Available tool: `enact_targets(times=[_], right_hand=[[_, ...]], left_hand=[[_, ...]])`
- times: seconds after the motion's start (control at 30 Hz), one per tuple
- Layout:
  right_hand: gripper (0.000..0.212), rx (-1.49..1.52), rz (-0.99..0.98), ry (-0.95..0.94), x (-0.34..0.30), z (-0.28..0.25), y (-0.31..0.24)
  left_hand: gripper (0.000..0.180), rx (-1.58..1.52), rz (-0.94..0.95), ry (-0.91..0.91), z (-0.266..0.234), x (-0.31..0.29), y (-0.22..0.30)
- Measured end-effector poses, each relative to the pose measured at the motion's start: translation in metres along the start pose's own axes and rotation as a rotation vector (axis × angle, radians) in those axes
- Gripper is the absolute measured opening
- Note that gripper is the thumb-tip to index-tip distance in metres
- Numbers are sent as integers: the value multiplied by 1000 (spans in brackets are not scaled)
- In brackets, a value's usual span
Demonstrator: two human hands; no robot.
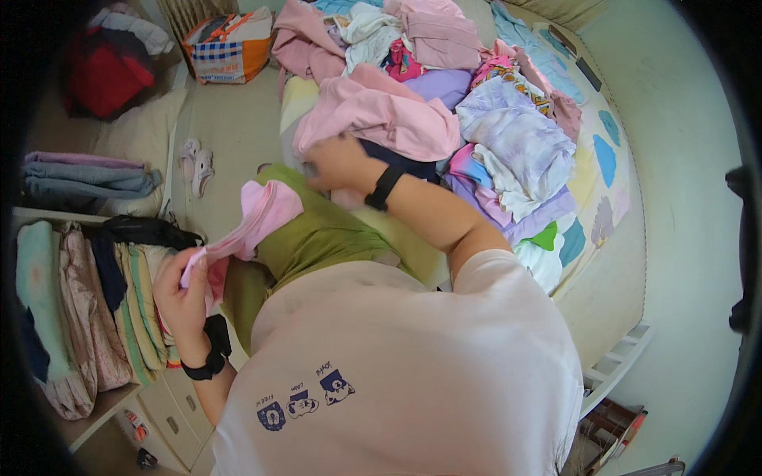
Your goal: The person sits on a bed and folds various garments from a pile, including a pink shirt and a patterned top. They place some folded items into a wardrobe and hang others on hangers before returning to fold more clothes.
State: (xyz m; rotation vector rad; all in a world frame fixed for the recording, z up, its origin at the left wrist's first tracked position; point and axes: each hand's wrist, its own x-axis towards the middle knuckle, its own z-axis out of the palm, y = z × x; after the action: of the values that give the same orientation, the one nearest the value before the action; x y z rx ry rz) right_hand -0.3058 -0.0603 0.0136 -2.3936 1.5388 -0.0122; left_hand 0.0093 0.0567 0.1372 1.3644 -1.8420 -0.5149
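Observation:
My left hand point(181, 292), a black band on its wrist, is closed on the edge of a light pink garment point(266, 214). The cloth stretches from my fingers over my green-trousered leg; its exact kind does not show. My right hand point(341, 163), also with a black wristband, is beside a larger pink garment point(381, 111) at the near edge of a clothes pile. Motion smears those fingers, so whether they hold anything is unclear. Just past that wrist lies a dark navy cloth point(401, 161).
On the bed, a tie-dye lilac garment point(516, 131) and several other clothes are heaped. Folded textiles point(87, 301) stand in an open shelf at left. Pale clogs point(196, 166) and an orange-and-blue checked bag point(230, 51) are on the floor. A pale wall point(675, 159) bounds the bed's right.

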Motion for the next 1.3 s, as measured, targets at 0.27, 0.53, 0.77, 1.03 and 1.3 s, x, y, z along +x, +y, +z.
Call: enact_targets(times=[0.27, 0.53, 0.77, 1.03, 1.3], right_hand=[[34, 828, -872, 41, 26, -16, -119], [39, 748, -661, -101, 18, -31, -127], [39, 659, -720, 176, 19, -48, -156], [30, 591, -610, 187, 13, -50, -161], [29, 473, -502, 344, 26, -85, -103]], left_hand=[[13, 60, 69, -73, -7, -4, 13], [18, 70, 15, 47, -13, -6, -4], [26, 20, -95, 77, -10, -3, -30], [33, 263, 7, 236, -9, -8, -34], [20, 58, -120, 181, 1, -2, -15]])
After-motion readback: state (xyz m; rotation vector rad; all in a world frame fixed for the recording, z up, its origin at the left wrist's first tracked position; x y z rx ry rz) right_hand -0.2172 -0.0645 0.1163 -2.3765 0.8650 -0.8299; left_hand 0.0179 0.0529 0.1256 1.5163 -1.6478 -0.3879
